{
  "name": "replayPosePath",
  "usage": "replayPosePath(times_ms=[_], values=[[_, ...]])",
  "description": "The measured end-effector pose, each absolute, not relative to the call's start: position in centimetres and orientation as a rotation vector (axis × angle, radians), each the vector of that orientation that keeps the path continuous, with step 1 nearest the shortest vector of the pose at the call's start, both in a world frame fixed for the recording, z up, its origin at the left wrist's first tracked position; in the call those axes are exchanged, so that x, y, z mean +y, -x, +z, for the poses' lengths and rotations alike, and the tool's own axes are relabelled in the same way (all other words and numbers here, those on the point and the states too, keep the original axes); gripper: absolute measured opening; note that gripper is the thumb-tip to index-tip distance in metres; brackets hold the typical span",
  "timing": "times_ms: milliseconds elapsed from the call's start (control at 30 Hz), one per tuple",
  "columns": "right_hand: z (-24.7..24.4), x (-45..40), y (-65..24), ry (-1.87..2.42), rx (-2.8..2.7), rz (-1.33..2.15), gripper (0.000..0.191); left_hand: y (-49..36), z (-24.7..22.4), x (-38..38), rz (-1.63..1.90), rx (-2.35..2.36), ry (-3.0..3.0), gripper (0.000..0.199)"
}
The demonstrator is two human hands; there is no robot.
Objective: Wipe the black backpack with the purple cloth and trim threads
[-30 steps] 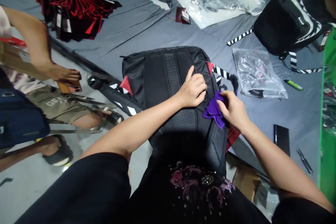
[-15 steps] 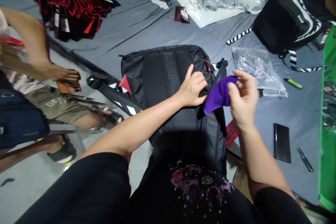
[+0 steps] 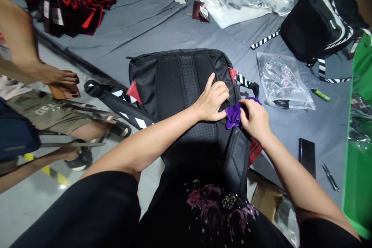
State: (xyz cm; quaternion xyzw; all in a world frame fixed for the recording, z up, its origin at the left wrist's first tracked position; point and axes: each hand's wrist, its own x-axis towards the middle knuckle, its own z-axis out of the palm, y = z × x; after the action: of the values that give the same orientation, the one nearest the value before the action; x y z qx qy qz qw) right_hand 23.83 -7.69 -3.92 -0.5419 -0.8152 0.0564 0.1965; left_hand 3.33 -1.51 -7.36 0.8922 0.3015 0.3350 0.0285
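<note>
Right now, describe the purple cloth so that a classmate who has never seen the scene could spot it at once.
At the near edge of the grey-covered table, find the black backpack lying back panel up. On its right side, the right hand pinches the crumpled purple cloth. Its plain purple sets it apart from the backpack's black.

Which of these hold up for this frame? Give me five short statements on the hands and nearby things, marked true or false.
1. The right hand holds a purple cloth. True.
2. The left hand is raised well clear of the black backpack. False: the left hand touches the backpack.
3. A clear plastic bag lies to the right of the backpack in the picture. True.
4. The orange phone lies on the floor. False: another person's hand holds it.
5. Another black bag sits at upper right. True.
</note>
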Motion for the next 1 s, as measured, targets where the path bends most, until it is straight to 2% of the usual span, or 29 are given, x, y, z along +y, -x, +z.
replayPosePath(times_ms=[167, 333, 567, 733, 900, 1000], values=[[-4.8, -7.7, -22.2, 1.349, -2.267, 0.186, 0.041, -3.2, -7.6, -1.4, 1.011, 0.919, -2.741, 0.022], [-4.4, -8.3, -23.7, 1.324, -2.432, 0.166, 0.032, -3.2, -7.5, -1.4, 1.000, 0.901, -2.718, 0.019], [-4.8, -7.9, -22.0, 1.345, -2.302, 0.171, 0.050, -3.4, -8.1, -1.2, 1.113, 0.934, -2.717, 0.013], [-5.6, -8.9, -22.3, 1.419, -2.349, 0.092, 0.038, -3.7, -8.6, -1.1, 1.085, 0.945, -2.764, 0.012], [-5.7, -9.3, -22.1, 1.447, -2.318, 0.080, 0.052, -3.9, -9.0, -1.0, 1.147, 0.960, -2.734, 0.015], [-5.8, -9.5, -22.0, 1.469, -2.383, 0.084, 0.051, -3.9, -9.1, -0.9, 1.114, 0.967, -2.746, 0.016]])
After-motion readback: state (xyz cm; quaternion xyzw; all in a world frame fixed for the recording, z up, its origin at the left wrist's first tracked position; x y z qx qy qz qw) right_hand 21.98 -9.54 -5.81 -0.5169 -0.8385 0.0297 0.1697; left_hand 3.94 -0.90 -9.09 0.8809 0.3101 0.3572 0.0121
